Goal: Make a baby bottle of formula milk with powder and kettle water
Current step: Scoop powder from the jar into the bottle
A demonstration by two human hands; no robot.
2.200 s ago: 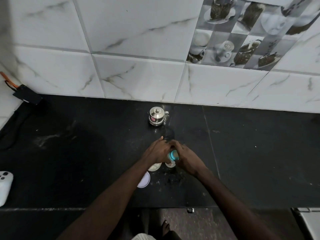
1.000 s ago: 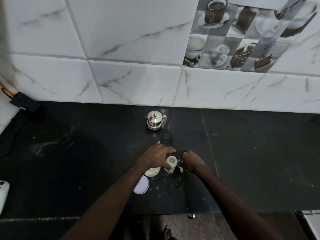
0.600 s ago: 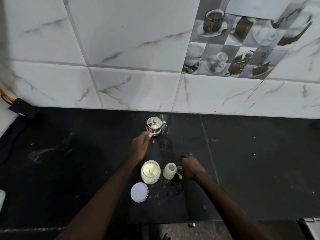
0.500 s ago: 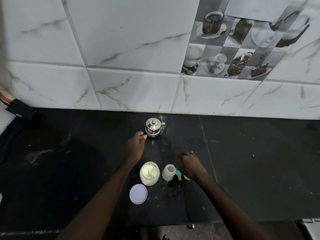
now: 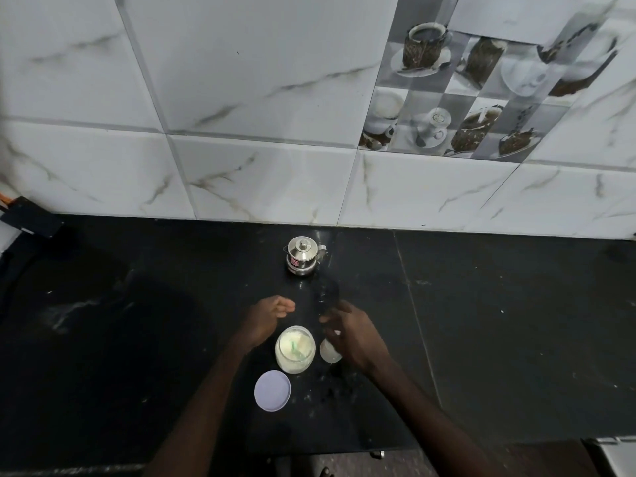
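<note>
The small baby bottle (image 5: 329, 352) stands upright on the black counter (image 5: 516, 339), just right of the open powder jar (image 5: 295, 351), its right side covered by the right hand (image 5: 356, 335). That hand is blurred, its fingers spread over the bottle; I cannot tell whether it grips it. A green scoop (image 5: 294, 346) lies in the jar's pale powder. The jar's round lid (image 5: 272, 390) lies flat just in front and to the left, near the counter's front edge. The left hand (image 5: 265, 320) hovers behind the jar, fingers loose and apart, holding nothing. The steel kettle (image 5: 302, 257) stands farther back, near the wall and apart from both hands. The counter runs wide to both sides. Behind it rises a marble-tiled wall (image 5: 258, 98) with a coffee-cup picture tile (image 5: 464, 98).
</note>
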